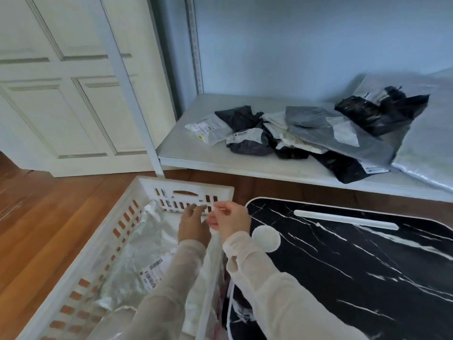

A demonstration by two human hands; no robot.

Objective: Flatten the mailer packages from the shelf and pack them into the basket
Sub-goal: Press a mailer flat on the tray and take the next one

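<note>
"Several grey, black and white mailer packages [306, 128] lie heaped on the white shelf [196, 160], right of centre, against a pale blue wall [294, 45]."

"Lower left?"

"White slotted plastic basket [147, 187] on the brown wooden floor [49, 229], a crinkled silver mailer [137, 244] inside. Left hand [193, 224] over it, fingers spread. Right hand [230, 220] fingers curled at its rim, beside the black marble-patterned desk [367, 253]. Whether they pinch anything, I cannot tell."
</note>
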